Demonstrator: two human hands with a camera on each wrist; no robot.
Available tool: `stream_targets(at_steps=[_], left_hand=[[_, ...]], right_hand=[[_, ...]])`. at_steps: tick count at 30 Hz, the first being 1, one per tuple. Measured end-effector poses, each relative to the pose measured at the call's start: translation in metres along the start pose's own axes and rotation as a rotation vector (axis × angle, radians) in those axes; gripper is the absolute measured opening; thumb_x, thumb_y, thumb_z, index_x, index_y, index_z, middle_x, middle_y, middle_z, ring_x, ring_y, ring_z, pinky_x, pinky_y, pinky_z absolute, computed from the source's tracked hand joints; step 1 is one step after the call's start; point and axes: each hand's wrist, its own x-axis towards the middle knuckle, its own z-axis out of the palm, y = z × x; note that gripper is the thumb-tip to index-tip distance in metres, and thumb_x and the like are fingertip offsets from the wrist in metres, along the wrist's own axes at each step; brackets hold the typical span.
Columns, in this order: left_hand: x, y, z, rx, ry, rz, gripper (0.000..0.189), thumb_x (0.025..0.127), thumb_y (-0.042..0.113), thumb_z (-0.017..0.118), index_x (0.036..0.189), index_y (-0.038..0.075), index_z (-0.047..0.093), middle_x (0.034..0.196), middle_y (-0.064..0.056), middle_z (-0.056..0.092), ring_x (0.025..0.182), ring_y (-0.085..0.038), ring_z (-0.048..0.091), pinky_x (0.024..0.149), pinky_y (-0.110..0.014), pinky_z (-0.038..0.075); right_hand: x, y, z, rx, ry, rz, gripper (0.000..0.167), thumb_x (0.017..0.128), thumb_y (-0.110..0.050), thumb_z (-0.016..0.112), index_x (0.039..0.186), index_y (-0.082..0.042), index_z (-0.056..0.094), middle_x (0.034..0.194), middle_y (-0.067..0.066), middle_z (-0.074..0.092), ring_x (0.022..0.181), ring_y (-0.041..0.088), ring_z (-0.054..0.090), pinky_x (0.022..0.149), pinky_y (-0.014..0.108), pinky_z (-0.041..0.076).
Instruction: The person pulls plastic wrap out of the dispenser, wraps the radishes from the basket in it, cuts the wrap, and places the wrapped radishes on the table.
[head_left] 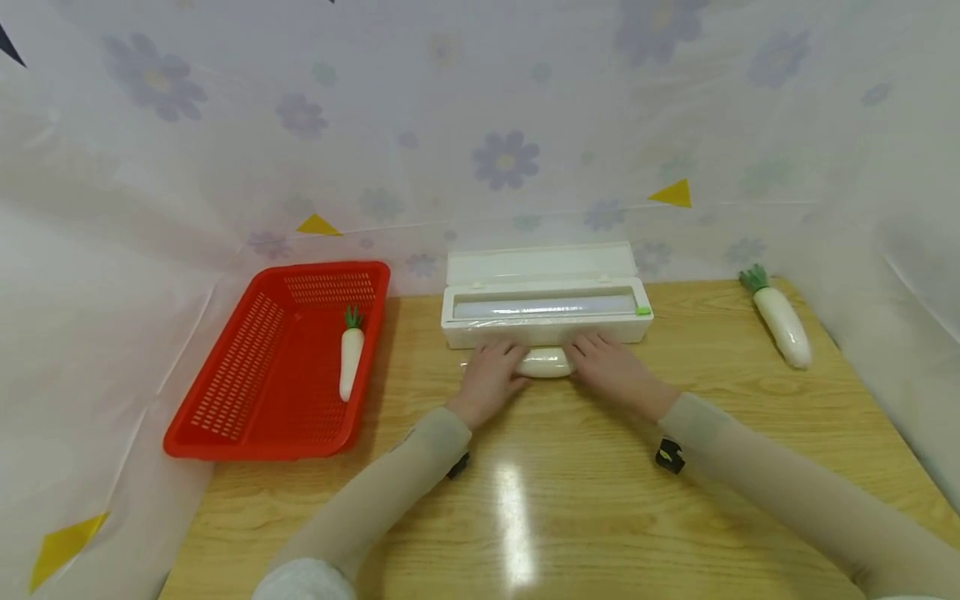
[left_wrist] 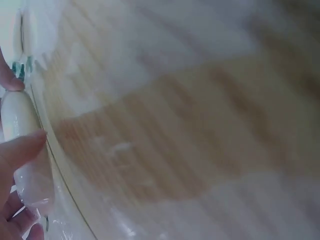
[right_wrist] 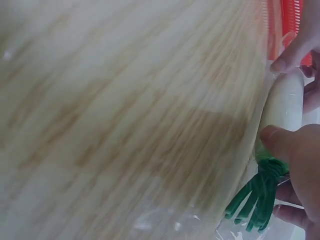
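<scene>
A white radish (head_left: 546, 363) with clear cling film (left_wrist: 62, 227) about it lies in front of an open white cling film box (head_left: 547, 335). My left hand (head_left: 491, 375) grips its left end, thumb laid along the near side and fingers beyond. At the other end my right hand (head_left: 613, 371) holds it, its thumb (right_wrist: 280, 142) pressing on the white body just above the green leaves (right_wrist: 260, 192). The right wrist view shows film around those leaves as well. Inside the box lies the film roll (head_left: 543, 307), and a bright green piece (head_left: 642, 311) sits at the box's right front.
To the left stands a red plastic basket (head_left: 258, 421) with a second white radish (head_left: 350, 358) inside. Another radish (head_left: 783, 325) with green leaves lies at the table's far right. A flowered curtain (head_left: 420, 108) surrounds the wooden table (head_left: 600, 517) at the back and sides.
</scene>
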Motion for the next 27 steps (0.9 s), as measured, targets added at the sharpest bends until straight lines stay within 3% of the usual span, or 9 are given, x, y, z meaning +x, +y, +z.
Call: stream_targets(at_steps=[10,17,27], left_hand=[[-0.005,-0.002,-0.008,0.009,0.04,0.007,0.041,0.093,0.023,0.079,0.131,0.012,0.07,0.128,-0.007,0.069,0.123,-0.027,0.062,0.106,-0.046,0.044],[-0.016,-0.001,-0.01,-0.068,-0.076,-0.041,0.048,0.092,0.026,0.079,0.138,0.015,0.067,0.134,-0.004,0.069,0.124,-0.023,0.062,0.106,-0.043,0.04],[-0.037,0.011,-0.019,-0.126,-0.14,-0.024,0.053,0.094,0.029,0.078,0.142,0.012,0.064,0.134,-0.004,0.069,0.124,-0.024,0.06,0.105,-0.042,0.042]], right_hand=[[-0.005,-0.009,-0.014,0.13,-0.038,0.013,0.048,0.096,-0.018,0.076,0.131,0.01,0.058,0.113,0.021,0.065,0.108,0.037,0.064,0.1,0.052,0.051],[-0.012,-0.013,-0.011,0.179,-0.015,-0.014,0.048,0.095,-0.018,0.078,0.13,0.009,0.06,0.106,0.018,0.066,0.097,0.034,0.065,0.09,0.049,0.055],[-0.025,-0.021,-0.019,0.245,-0.013,-0.015,0.049,0.092,-0.02,0.08,0.132,0.002,0.061,0.105,0.013,0.069,0.096,0.031,0.066,0.089,0.048,0.055]])
